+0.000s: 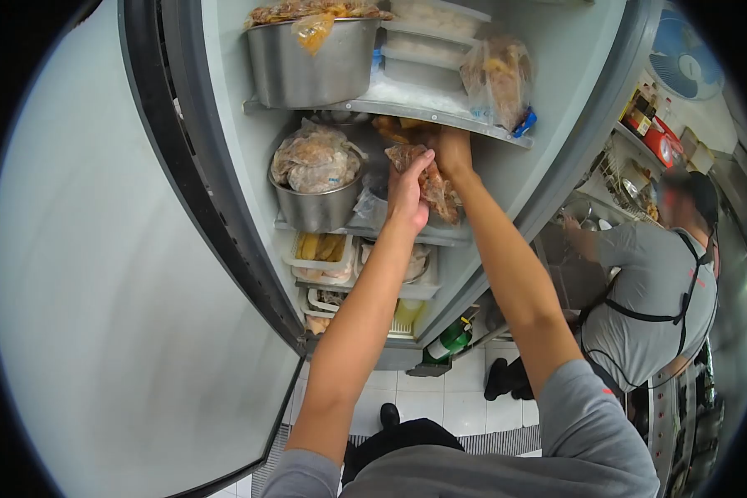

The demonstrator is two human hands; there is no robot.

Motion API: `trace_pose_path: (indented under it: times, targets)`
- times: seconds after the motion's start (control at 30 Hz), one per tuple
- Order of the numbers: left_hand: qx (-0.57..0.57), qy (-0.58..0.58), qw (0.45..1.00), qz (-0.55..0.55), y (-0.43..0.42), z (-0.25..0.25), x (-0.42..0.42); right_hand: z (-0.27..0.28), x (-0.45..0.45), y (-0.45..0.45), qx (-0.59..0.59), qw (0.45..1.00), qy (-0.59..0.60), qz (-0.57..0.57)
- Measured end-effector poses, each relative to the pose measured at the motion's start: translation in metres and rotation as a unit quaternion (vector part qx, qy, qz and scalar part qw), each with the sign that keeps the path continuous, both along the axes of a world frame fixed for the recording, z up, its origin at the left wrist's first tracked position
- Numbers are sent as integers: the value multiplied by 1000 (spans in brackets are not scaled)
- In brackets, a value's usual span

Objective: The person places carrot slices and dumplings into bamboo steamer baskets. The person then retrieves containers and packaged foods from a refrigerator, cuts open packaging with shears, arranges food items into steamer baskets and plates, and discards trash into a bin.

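Observation:
Inside the open fridge, my left hand (408, 192) is closed around a clear plastic bag of reddish-brown food (433, 187) at the second shelf. My right hand (453, 154) reaches in just right of that bag, under the upper shelf (407, 108); its fingers are hidden. Brownish food (402, 129) lies behind, near the right hand. To the left, a steel pot (317, 205) holds a bulky plastic bag of food (314, 158).
A large steel pot (311, 66), stacked plastic containers (427, 70) and a bagged item (498, 83) fill the upper shelf. Lower down is a tray of yellow food (319, 247). The fridge door (116, 274) stands open at left. A co-worker (651, 282) is at right.

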State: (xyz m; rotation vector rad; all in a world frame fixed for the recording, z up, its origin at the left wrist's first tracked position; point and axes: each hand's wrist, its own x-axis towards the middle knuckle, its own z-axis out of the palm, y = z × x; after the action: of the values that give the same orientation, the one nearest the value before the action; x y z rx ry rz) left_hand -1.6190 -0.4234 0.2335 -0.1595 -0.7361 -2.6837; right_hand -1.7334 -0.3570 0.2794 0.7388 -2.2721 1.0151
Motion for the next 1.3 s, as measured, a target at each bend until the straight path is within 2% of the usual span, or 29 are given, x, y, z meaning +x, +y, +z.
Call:
trace_pose_path:
  times: [0.03,0.1,0.17,0.23,0.27,0.3,0.37,0.43,0.5,0.53,0.57,0.6,0.73,0.8,0.87,0.93,0.97,1.0,1.03,1.1,1.13,1.23,1.3]
  targets:
    - [9,-3,1000,1,0,1,2,-1,13,0,-48,996,69,1]
    - [17,-9,1000,2,-4,-3,0,1,22,-1,-67,995,77,6]
    - [24,-6,1000,-11,-10,-11,-9,-6,4,-3,-52,988,141,30]
    - [36,-4,999,-19,-14,-15,-15,-17,-20,-10,32,991,131,22]
    - [43,-7,999,-23,-15,-12,-12,-12,-23,-15,88,992,83,34]
    - [48,-10,998,-26,-15,-9,-9,-12,-23,-15,88,992,81,30]
    - [46,-14,998,-40,-15,-6,-2,22,11,-17,234,968,-69,-55]
    - [56,-9,997,-44,-17,-9,-6,27,20,-12,217,966,-134,-44]
    - [58,-13,998,-33,-17,-12,-9,27,31,-6,38,979,-194,37]
    - [62,-19,998,-19,-17,-11,-11,19,21,-5,41,980,-189,43]
    - [64,-16,998,-13,-17,-9,-12,0,5,-2,37,998,31,49]
    - [74,-18,997,-19,-17,-8,-12,-11,-5,-2,28,967,248,52]
    - [82,-6,996,-27,-16,-7,-5,-7,25,4,2,981,178,79]
    - [79,8,996,-35,-15,-8,-2,-6,32,7,-64,975,138,160]
    - [65,52,996,-40,-15,-13,-3,-7,39,10,-75,970,154,172]
    - [52,50,997,-18,-13,-15,-4,-4,48,11,-87,963,173,186]
    - [41,44,998,-1,-12,-16,-5,-3,56,14,-66,964,175,187]
    - [68,50,995,-50,-17,-18,-4,-1,64,18,-45,965,177,186]
    - [68,50,995,-49,-19,-19,-4,3,71,21,-44,965,177,187]
    - [104,87,990,-25,-19,-20,1,11,80,27,-30,955,177,237]
    - [83,96,992,17,-14,-10,16,12,83,31,-17,956,137,259]
    - [88,131,987,-2,-16,-15,35,14,114,34,7,948,93,306]
    - [90,118,989,22,-17,-25,51,4,142,31,37,948,115,293]
